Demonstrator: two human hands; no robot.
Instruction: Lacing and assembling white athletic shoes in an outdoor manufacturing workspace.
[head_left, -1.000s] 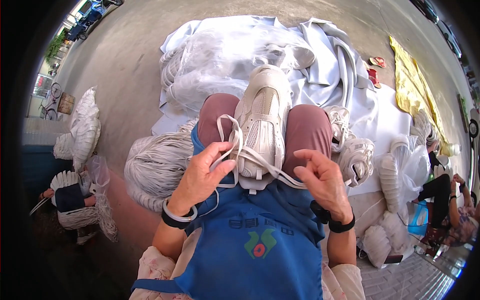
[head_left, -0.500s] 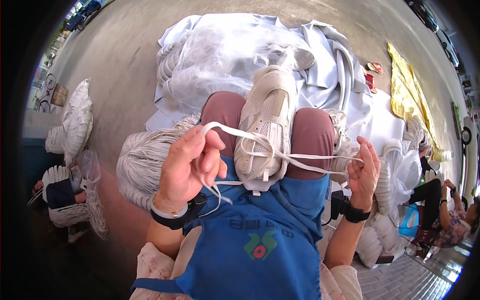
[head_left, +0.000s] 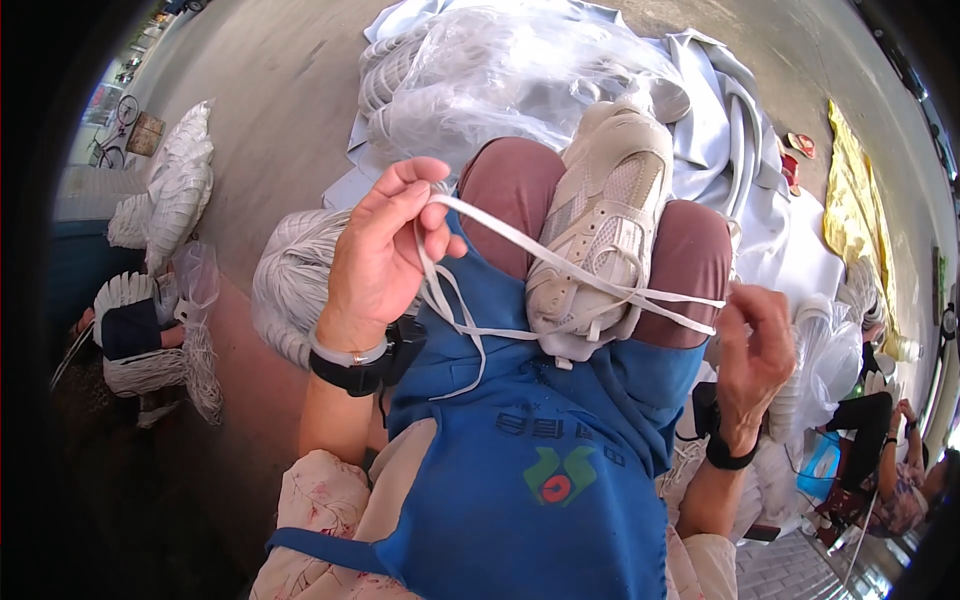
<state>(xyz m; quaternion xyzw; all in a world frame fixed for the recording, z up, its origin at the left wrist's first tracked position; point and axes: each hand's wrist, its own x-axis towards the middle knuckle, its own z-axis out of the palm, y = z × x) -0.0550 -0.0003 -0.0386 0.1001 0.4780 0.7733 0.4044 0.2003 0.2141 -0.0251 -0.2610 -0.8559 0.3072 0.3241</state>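
A beige and white sneaker [head_left: 592,235], its toe pointing away from me, is held between my knees over a blue apron [head_left: 500,480]. My left hand [head_left: 385,245], left of the shoe, pinches a flat white shoelace [head_left: 530,244] between thumb and fingertips. The lace stretches taut across the shoe to my right hand [head_left: 757,345], which is closed on the lace strands beside the right knee. Another stretch of lace hangs in loops below my left hand onto the apron. Exactly how the strands pass through the eyelets is hard to make out.
Left of my knees lies a thick bundle of white laces [head_left: 298,275]. Ahead, clear plastic [head_left: 530,60] covers stacked pale pieces on a grey sheet [head_left: 735,110]. A yellow cloth [head_left: 855,190] and red sandals [head_left: 797,150] lie to the right. Another person [head_left: 910,480] sits at the far right.
The loose loop over the shoe has been drawn out into a straight, taut strand. My right hand has curled inward around the lace. The whole view has shifted, moving the shoe rightward.
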